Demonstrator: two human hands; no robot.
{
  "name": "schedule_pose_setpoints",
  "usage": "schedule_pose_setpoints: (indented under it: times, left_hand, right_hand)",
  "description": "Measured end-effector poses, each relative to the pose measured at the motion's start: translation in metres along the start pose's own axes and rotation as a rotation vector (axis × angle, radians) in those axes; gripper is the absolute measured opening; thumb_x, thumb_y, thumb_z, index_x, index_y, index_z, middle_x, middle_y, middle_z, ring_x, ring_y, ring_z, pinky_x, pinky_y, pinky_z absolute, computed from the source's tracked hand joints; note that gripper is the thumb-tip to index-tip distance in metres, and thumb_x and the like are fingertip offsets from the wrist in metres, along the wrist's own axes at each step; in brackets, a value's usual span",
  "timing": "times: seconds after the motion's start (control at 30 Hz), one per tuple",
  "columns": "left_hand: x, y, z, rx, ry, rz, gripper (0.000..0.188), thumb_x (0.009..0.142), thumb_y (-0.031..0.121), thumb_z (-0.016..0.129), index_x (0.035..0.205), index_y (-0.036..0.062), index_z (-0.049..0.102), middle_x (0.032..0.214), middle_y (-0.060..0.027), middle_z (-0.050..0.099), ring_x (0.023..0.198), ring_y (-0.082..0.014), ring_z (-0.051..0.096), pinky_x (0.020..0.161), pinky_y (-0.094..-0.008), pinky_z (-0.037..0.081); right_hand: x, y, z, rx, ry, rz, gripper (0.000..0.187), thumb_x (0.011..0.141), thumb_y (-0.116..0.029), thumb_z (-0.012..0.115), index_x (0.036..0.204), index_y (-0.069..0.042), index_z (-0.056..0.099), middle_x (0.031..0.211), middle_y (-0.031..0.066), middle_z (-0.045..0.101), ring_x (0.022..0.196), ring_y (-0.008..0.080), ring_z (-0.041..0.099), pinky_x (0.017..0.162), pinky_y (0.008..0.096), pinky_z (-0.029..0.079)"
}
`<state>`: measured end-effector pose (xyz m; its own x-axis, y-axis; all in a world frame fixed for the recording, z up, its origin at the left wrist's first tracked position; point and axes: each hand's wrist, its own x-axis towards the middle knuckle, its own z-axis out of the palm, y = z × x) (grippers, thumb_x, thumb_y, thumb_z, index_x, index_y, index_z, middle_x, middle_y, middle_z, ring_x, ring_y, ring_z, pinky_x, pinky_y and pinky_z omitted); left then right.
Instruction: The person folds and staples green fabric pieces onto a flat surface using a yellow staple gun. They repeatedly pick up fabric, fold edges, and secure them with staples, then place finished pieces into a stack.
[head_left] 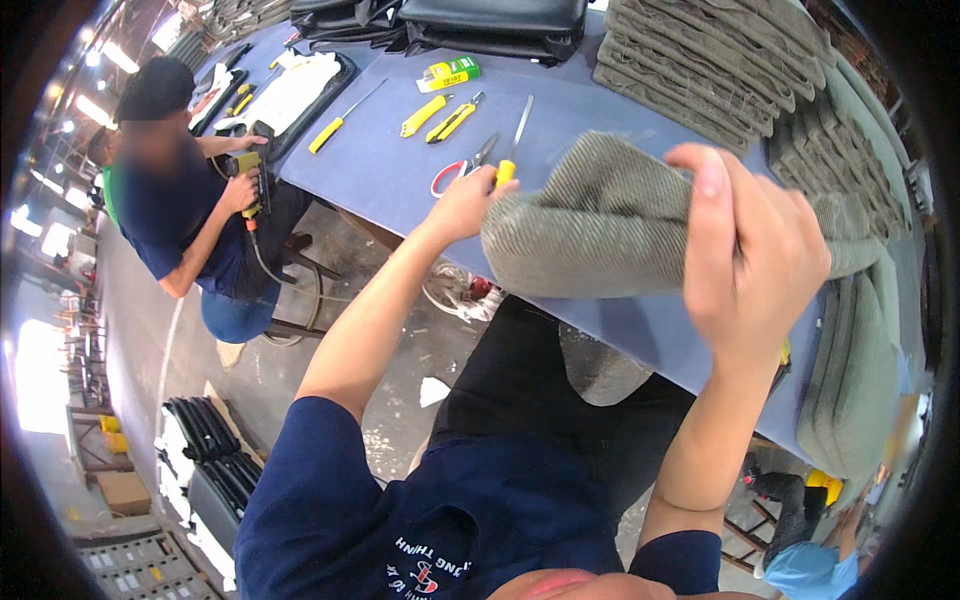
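Note:
My right hand [755,250] is closed around a padded cushion [590,245] covered in grey-green corduroy, held up over the near edge of the blue table. The cushion has a deep fold along its length. At its left end, my left hand [465,207] has its fingertips closed on the yellow handle of a screwdriver [506,172], whose thin metal shaft points away from me. The cushion's end partly hides those fingers. Just beyond the left hand lie red-handled scissors [447,180].
On the blue tabletop [380,180] are yellow cutters [455,117], a yellow knife [425,115], another screwdriver [340,125] and a green-yellow box [448,73]. Corduroy covers [700,70] and black cushions [495,25] are stacked behind. A co-worker [190,200] sits left with a power tool [250,185].

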<state>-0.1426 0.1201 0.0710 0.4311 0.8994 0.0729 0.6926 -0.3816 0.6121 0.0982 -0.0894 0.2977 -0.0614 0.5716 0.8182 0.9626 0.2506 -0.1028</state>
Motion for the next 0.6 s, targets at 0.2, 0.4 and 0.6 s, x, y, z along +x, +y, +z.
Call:
schedule_pose_setpoints:
  times: [0.2,0.4,0.6]
  left_hand:
    - [0.005,0.045,0.016,-0.493,0.166,0.014,0.055,0.109,0.047,0.059,0.133,-0.0022,0.064,0.122,-0.0178,0.075,0.112,-0.0294,0.072,0.099,-0.0431,0.054]
    - [-0.112,0.088,0.013,-0.908,0.359,-0.021,0.058,0.112,0.047,0.05,0.153,0.0064,0.053,0.153,-0.0127,0.056,0.144,-0.0257,0.05,0.119,-0.0437,0.038]
    - [-0.22,0.086,0.054,-2.141,-0.506,-0.834,0.064,0.107,0.044,0.061,0.159,0.009,0.046,0.158,-0.0137,0.052,0.146,-0.0313,0.049,0.119,-0.0484,0.043]
  right_hand:
    - [-0.004,0.001,-0.013,0.056,0.028,-0.018,0.019,0.098,-0.019,0.066,0.09,-0.01,0.08,0.072,0.0075,0.07,0.067,0.0264,0.068,0.068,0.0354,0.049]
    - [-0.088,0.053,-0.039,-0.097,0.627,0.175,0.057,0.113,-0.032,0.032,0.121,0.007,0.073,0.15,0.0268,0.057,0.133,0.0396,0.059,0.111,0.0506,0.05]
    - [-0.34,0.138,-0.086,0.258,0.908,1.469,0.049,0.112,-0.03,0.045,0.146,0.005,0.055,0.155,0.022,0.054,0.142,0.0335,0.053,0.123,0.0496,0.038]
